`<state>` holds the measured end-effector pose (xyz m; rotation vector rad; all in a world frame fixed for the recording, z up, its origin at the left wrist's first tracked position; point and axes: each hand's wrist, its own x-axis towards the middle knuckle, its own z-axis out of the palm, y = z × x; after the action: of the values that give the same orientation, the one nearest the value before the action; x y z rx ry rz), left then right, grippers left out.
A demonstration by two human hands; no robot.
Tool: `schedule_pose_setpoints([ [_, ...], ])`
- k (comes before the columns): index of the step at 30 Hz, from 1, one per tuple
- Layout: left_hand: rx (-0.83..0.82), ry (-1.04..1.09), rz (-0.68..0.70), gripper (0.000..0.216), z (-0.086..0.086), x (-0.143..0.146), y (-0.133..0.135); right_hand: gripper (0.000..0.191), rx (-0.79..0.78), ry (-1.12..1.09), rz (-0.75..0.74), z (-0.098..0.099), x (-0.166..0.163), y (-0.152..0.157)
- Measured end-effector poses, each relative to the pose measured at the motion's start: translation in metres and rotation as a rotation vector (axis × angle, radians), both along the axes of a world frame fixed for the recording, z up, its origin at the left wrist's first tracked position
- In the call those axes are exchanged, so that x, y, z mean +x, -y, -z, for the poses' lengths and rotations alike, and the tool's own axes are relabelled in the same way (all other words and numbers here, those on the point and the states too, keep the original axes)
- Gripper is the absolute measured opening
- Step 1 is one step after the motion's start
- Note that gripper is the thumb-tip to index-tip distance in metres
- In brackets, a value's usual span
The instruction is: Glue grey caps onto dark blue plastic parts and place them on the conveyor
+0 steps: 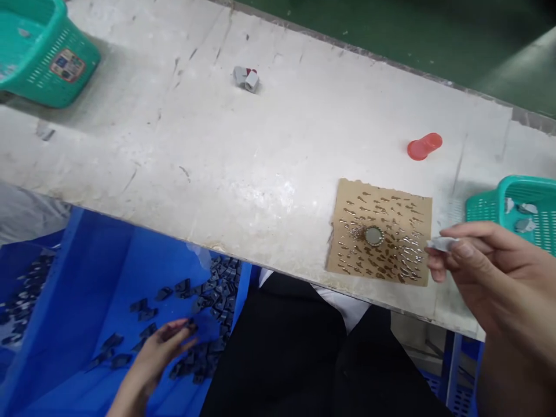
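A small pale part (pixel 442 244) is pinched between the thumb and fingertips of the right hand (pixel 486 272), which is closed on it at the table's near edge. Just beside that part, at nine o'clock from it, a cardboard square (pixel 419 209) is laid flat on the worn white table (pixel 260 162). Many tiny brass-coloured pieces (pixel 391 258) are spread over the square, and a round silver disc (pixel 373 235) is set near its middle, with the pieces bunched thicker around it. At one o'clock from the right hand a teal basket (pixel 482 208) is seen, cut off by the picture's edge, with a few grey parts inside. At eleven o'clock from the cardboard, well apart from it, a red cup (pixel 424 146) is lying on its side.

The left hand (pixel 158 353) is lowered into a blue bin (pixel 108 278) below the table edge, its fingers curled down onto a scatter of small dark parts (pixel 212 289). Whether one of them is gripped cannot be told, since the hand is blurred. Between the two hands black trousers (pixel 295 347) are seen.

Far across the table, at twelve o'clock from the left hand, a small grey and red part (pixel 247 78) is lying alone. At ten o'clock, in the picture's corner, a second teal basket (pixel 39 81) with a sticker on its side is placed.
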<state>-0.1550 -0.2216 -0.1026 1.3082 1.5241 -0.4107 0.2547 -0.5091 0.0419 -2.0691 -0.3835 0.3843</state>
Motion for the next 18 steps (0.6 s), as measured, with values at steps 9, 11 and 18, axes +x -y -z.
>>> schedule_pose_setpoints([
  [9,-0.235,0.908,-0.215,0.044,-0.056,0.113,-0.015,0.008,-0.369,0.802,-0.360,0.024,-0.002,-0.023],
  [11,-0.353,1.184,-0.086,0.048,-0.057,0.150,0.000,0.011,-0.367,0.820,-0.399,0.026,0.000,-0.025],
  [18,-0.425,1.429,-0.024,0.023,-0.078,0.221,0.041,0.010,-0.425,0.741,-0.342,0.025,-0.006,-0.023],
])
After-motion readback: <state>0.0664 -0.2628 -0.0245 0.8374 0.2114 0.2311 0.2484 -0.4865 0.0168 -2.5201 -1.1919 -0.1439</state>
